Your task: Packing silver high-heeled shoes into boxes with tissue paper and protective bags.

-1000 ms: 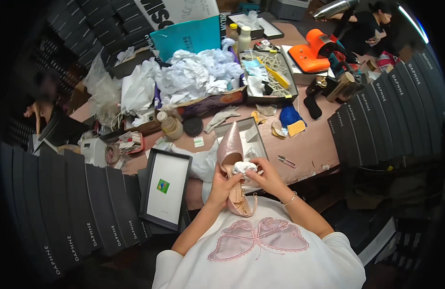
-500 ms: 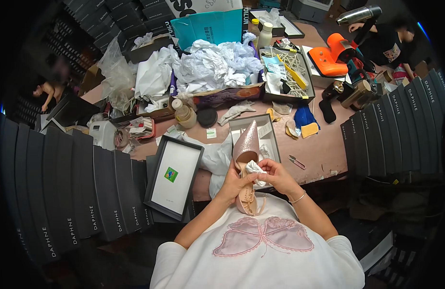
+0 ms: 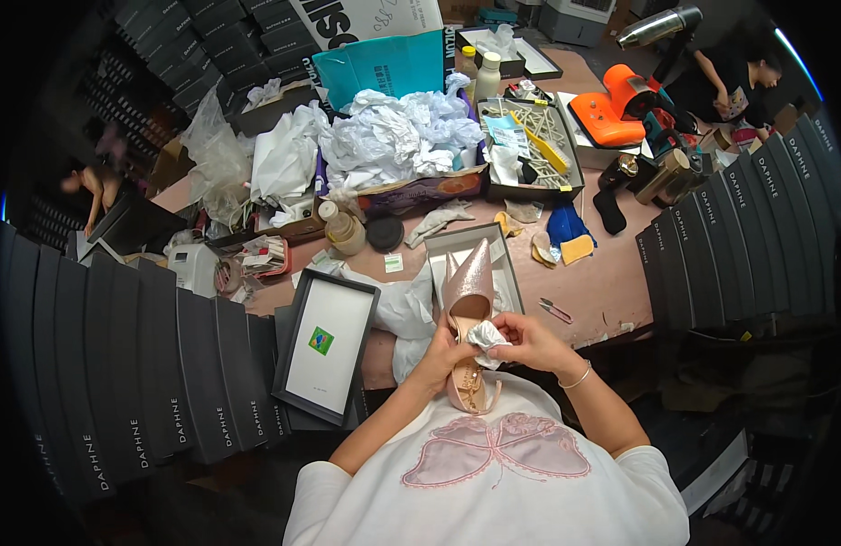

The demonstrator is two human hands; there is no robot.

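Pink pointed shoe (image 3: 469, 289) held before the chest, toe directed away from the wearer and overlapping the view of an open shoe box (image 3: 511, 269) on the table (image 3: 595, 282). The left hand (image 3: 439, 358) has its fingers curled around the shoe's side; the right hand (image 3: 530, 344), fingertips drawn together, pinches a crumpled paper wad (image 3: 487, 336) at the shoe's opening.

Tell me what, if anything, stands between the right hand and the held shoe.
Only the paper wad, pinched in the right hand near the shoe's opening. Nothing else visible is in the way; the left hand grips the shoe directly.
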